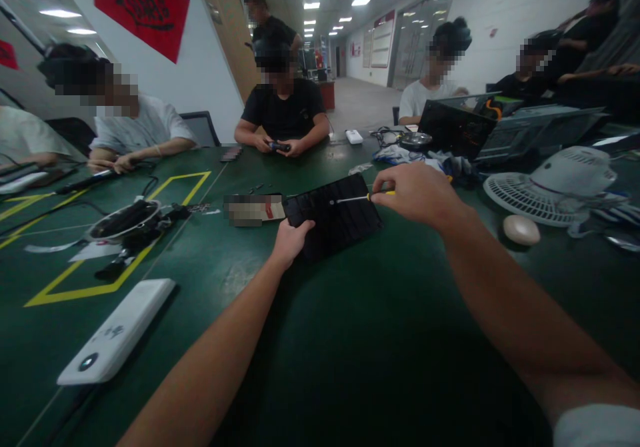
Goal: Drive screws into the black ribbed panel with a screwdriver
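Observation:
A flat black panel with ribbed sections (333, 224) is tilted up above the green table, near the middle of the view. My left hand (291, 242) grips its lower left edge, the thumb lying on its face. In my right hand (417, 190) is a thin screwdriver (353, 199) with a yellow handle, pinched between the fingers. The screwdriver points left, and its tip meets a small round light spot on the panel's face. Just left of the panel lies an open cardboard box (273, 211).
A white power bank (117, 330) lies at the near left, by yellow tape (65, 295) and a round metal part with cables (125, 220). To the right are a white fan (555, 184) and a pale oval object (521, 230). Several people sit around the green table (380, 327).

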The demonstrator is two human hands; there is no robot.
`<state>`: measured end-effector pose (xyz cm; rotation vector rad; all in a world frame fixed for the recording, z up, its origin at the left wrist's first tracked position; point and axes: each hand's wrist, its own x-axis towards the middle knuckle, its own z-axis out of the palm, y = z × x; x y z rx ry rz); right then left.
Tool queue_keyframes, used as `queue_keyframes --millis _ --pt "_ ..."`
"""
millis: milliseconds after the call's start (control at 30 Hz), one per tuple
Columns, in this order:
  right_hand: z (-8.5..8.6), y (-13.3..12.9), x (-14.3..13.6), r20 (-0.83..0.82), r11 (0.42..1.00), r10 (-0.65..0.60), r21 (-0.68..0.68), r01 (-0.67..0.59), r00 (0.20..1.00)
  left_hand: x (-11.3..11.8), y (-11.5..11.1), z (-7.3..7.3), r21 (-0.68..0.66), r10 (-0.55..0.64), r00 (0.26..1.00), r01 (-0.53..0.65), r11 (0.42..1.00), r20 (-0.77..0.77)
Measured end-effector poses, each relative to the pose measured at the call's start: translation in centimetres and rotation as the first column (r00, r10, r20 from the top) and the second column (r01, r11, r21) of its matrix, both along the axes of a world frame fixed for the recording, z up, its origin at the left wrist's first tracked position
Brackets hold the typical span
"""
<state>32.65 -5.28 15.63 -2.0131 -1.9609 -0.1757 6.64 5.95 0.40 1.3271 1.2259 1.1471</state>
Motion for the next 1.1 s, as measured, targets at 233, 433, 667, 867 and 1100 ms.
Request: queue_keyframes --millis 233,433,667,867,1100 --pt "0.29 -0.08 -0.17 0.019 0.994 0.051 0.092 -0.052 0.999 -0.08 -0.02 -0.07 -0.003 0.008 1.0 -0.008 1.0 0.005" --pt "0.36 -0.25 -0.42 0.069 0.989 0.093 0.108 -0.1 0.993 -0.09 0.05 -0.19 0.004 0.011 1.0 -0.011 1.0 0.004" --pt "-0.06 -0.03 -0.73 0.112 0.985 0.133 0.098 -0.144 0.985 -0.19 0.45 -0.53 0.001 0.019 1.0 -0.019 1.0 0.001" --pt "-0.3 -0.01 -0.71 0.136 0.982 0.14 0.107 -0.155 0.981 -0.14 0.41 -0.58 -0.018 0.021 1.0 -0.021 1.0 0.003" --pt "-0.2 -0.15 -0.96 0.148 0.981 0.159 0.089 -0.173 0.976 -0.16 0.06 -0.18 -0.023 0.008 0.999 -0.007 1.0 0.034"
